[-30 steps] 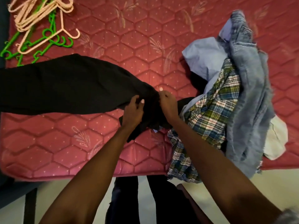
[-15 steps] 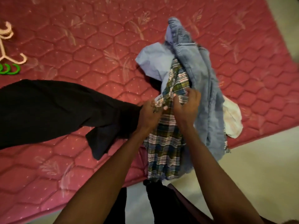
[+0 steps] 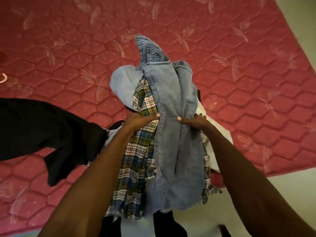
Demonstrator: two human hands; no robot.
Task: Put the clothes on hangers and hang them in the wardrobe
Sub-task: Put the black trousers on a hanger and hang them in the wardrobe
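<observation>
Both hands have shifted off the plaid shirt and onto the jeans since half a second ago, and the view has swung right, so the hangers are nearly out of frame. Left hand [image 3: 136, 121] grips the jeans [image 3: 174, 117] at their left edge, thumb on the denim, fingers curled under; it overlaps the plaid shirt [image 3: 136, 156] beneath. Right hand [image 3: 195, 121] pinches the jeans' right side, thumb on top, fingers tucked behind the fabric. Jeans lie lengthwise on top of the pile, waistband away from the person, legs drooping over the mattress [image 3: 239, 65] edge. Under them: plaid shirt, a light blue garment [image 3: 121, 84], something white [image 3: 215, 130] at right. Black garment [image 3: 42, 127] spread out to the left, apart from the pile. Only a pink hanger tip [image 3: 3, 78] shows at far left.

Step, as judged: picking the next garment from the pile, nothing on a hanger yet. Next move likely calls for lifting the jeans clear without dragging the shirt along, then reaching left for a hanger. Wardrobe not in view.
</observation>
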